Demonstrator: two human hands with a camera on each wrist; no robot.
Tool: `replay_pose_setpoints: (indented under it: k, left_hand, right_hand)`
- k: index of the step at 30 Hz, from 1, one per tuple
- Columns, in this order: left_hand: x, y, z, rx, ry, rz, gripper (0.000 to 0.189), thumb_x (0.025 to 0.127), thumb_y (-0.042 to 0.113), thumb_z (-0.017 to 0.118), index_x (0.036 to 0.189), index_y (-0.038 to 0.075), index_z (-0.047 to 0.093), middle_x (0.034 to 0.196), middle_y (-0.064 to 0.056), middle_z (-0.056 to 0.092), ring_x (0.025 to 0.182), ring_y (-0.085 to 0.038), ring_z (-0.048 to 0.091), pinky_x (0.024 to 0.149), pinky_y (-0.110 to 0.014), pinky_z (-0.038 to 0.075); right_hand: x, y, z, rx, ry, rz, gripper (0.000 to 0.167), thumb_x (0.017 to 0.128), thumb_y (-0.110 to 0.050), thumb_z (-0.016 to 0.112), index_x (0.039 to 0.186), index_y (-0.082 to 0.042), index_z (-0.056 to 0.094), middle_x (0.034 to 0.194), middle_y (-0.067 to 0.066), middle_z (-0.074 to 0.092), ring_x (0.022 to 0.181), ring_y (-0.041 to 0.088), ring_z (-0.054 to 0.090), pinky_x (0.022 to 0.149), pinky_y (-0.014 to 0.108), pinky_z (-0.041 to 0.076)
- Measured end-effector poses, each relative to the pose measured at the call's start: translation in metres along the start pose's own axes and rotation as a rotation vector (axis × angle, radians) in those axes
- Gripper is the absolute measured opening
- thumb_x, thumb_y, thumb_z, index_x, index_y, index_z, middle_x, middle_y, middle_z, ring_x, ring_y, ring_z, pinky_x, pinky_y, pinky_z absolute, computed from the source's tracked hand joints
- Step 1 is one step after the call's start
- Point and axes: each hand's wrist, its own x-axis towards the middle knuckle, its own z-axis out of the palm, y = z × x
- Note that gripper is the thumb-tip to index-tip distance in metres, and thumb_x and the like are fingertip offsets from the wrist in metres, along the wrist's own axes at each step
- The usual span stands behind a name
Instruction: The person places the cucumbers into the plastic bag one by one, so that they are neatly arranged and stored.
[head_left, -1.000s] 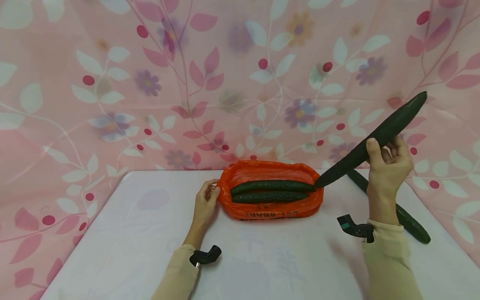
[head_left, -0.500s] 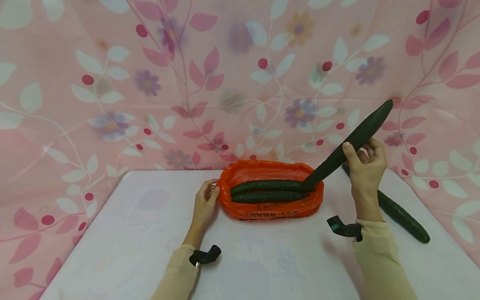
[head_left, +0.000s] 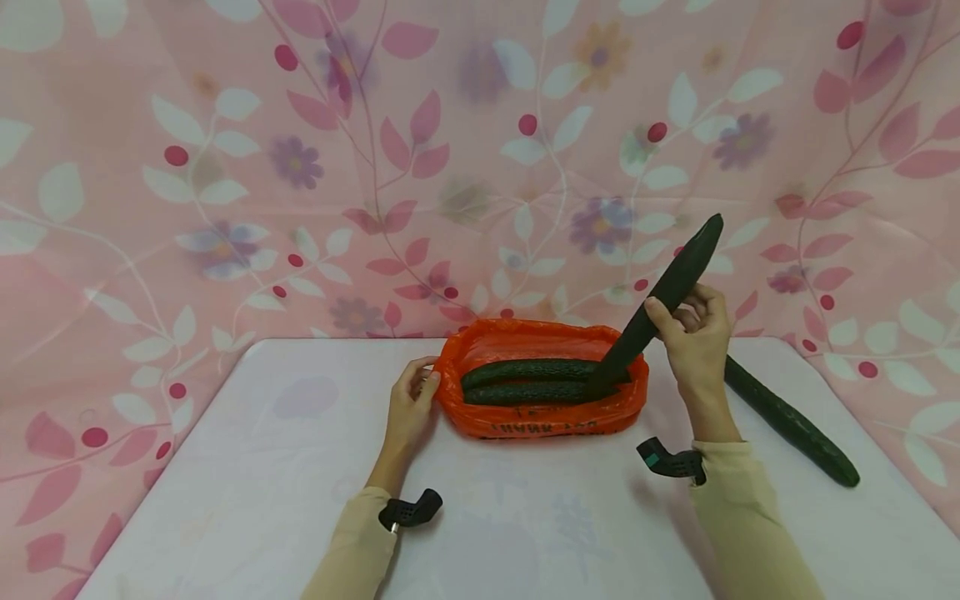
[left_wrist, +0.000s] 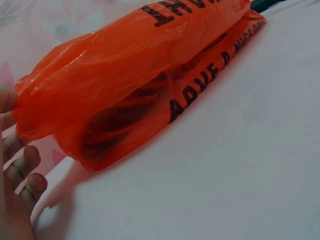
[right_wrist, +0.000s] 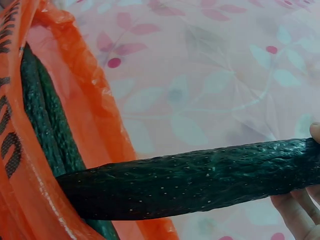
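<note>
An orange plastic bag (head_left: 547,423) with black print lies on the table, its mouth spread wide. Two dark green cucumbers (head_left: 525,392) rest side by side inside it. My left hand (head_left: 408,410) pinches the bag's left rim; in the left wrist view its lower fingers stand loosely apart beside the plastic (left_wrist: 95,90). Between thumb and fingers, my right hand (head_left: 699,343) holds another cucumber (head_left: 654,318), tilted with its upper end to the right. Its lower end reaches into the mouth at the right side, over the two cucumbers inside, as the right wrist view also shows (right_wrist: 165,187).
One more cucumber (head_left: 795,423) lies slantwise on the white-covered table (head_left: 300,450), right of the right hand. A pink floral cloth (head_left: 465,167) hangs behind the table's back edge. Each wrist wears a black camera mount.
My right hand has moved left and slightly down with its cucumber, whose lower end went from the bag's right rim into the mouth. The cucumber stands steeper. The left hand has stayed put.
</note>
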Motion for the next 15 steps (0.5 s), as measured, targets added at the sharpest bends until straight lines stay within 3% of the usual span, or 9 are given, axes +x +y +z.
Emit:
replay_pose_setpoints:
  k: [9, 15]
  left_hand:
    - [-0.0001, 0.0014, -0.0005, -0.007, 0.004, 0.0, 0.029, 0.095, 0.01, 0.055, 0.122, 0.0, 0.057, 0.096, -0.022, 0.062, 0.072, -0.012, 0.053, 0.069, -0.016, 0.044]
    - [-0.0004, 0.0025, -0.0008, -0.014, 0.006, 0.005, 0.029, 0.094, 0.01, 0.055, 0.122, 0.0, 0.057, 0.096, -0.022, 0.063, 0.072, -0.01, 0.054, 0.07, -0.016, 0.044]
  right_hand:
    - [-0.0019, 0.0039, 0.0028, -0.088, -0.046, 0.048, 0.053, 0.077, -0.004, 0.075, 0.122, -0.01, 0.049, 0.106, 0.003, 0.058, 0.08, 0.012, 0.061, 0.063, 0.02, 0.054]
    - [-0.0031, 0.0046, 0.0026, -0.28, -0.105, 0.017, 0.053, 0.08, -0.009, 0.074, 0.126, -0.014, 0.048, 0.109, -0.003, 0.056, 0.085, 0.009, 0.061, 0.067, 0.015, 0.051]
